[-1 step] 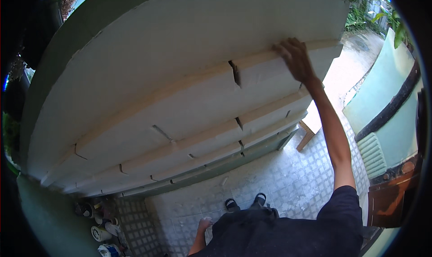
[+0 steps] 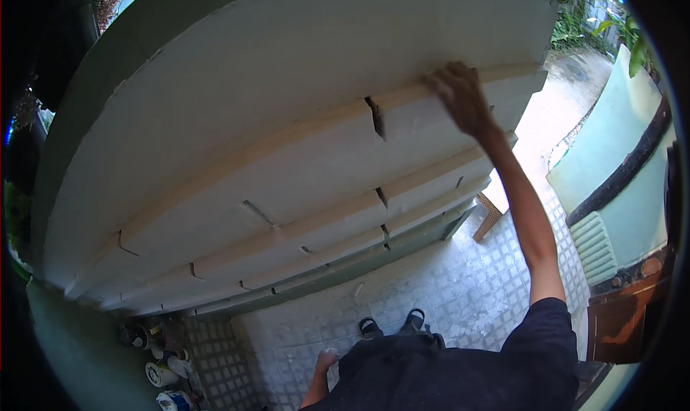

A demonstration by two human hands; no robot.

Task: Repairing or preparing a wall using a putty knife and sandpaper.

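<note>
A large off-white wall (image 2: 316, 58) with stepped ledges stands before me. My right hand (image 2: 460, 98) reaches up to the tan upper ledge (image 2: 402, 94), near its right end, and its fingers lie over that edge. They are smeared by motion, so anything under them is hidden. A dark, ragged slot (image 2: 375, 118) cuts through the ledge to the left of this hand. Low beside my body, my left hand (image 2: 328, 357) hangs curled, away from the wall. What it may hold is too small to make out.
Tubs and cans (image 2: 162, 373) stand at lower left by a green wall (image 2: 65, 339). Under my sandalled feet is a patterned tile floor (image 2: 460, 296). A woven-sided piece of furniture (image 2: 489, 217) is beyond the wall's right end; a brown wooden cabinet (image 2: 618, 325) is at right.
My right hand has slid a little to the left along the tan ledge, its forearm shifting with it. The left hand has stayed in place.
</note>
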